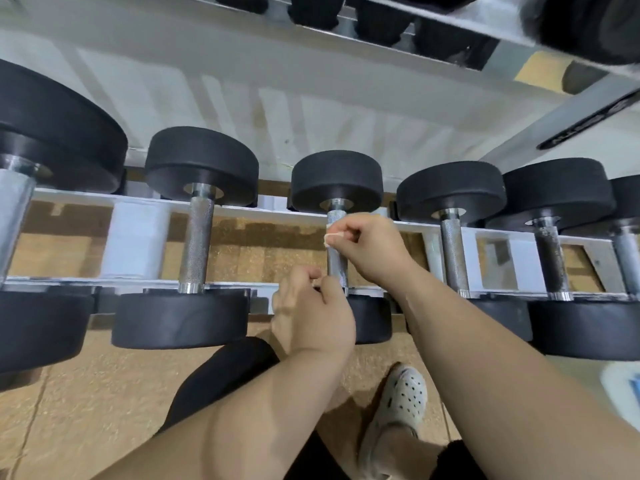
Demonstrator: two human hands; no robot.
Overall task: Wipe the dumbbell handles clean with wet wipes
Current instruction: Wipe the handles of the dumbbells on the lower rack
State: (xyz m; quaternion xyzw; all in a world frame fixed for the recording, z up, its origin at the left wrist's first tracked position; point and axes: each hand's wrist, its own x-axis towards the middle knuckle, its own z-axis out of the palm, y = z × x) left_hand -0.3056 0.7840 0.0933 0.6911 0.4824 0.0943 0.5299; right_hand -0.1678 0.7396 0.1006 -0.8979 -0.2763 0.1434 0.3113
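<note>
White rack (242,211); dumbbell handle (337,261) against right hand (370,244), apparently a wipe (330,235) between them.

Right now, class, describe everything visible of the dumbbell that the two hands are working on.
The dumbbell lies across the white rack, two black rubbery-looking disc heads joined by a silver metal grip. The right hand pinches a white wipe against the grip's far end; the left hand curls by its near end, contact unclear.

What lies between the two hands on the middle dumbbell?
Head view: only a bare stretch of the dumbbell handle, between the right hand pinching the wipe and the left hand.
</note>
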